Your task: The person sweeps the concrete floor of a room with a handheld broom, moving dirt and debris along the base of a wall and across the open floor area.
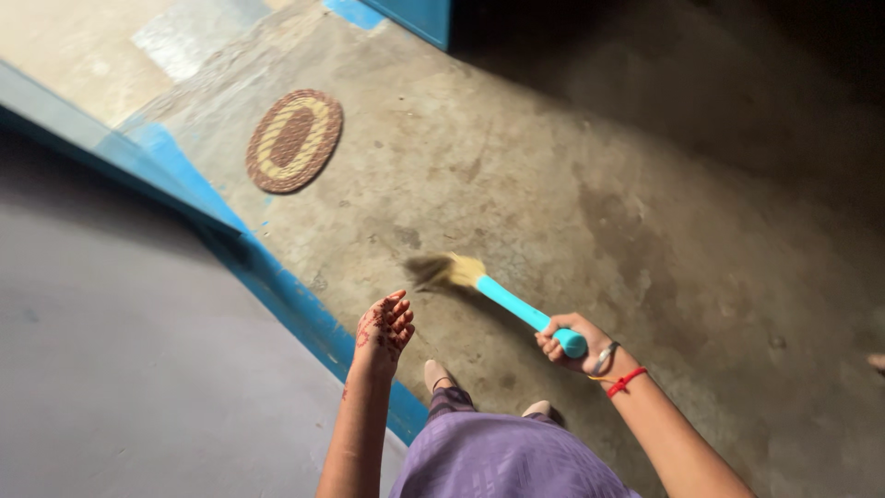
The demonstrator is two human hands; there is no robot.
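The right hand (567, 339) is shut tight around the blue handle of a short broom (489, 290). The yellow bristles at the far end of the broom are down on the grey floor (590, 184) and look blurry. The left hand (385, 325) hangs loose and holds nothing, its fingers bent a little, just left of the broom. Two bare feet (438, 373) stand right behind the broom, under a purple dress (498, 456). A round brown and yellow mat (293, 140) lies well away from the broom, up and to the left. A blue stripe (277, 286) runs along the bottom of the grey wall (120, 369), close to the left of the broom. To the right of the broom the floor goes on wide and bare into a dark shadow.
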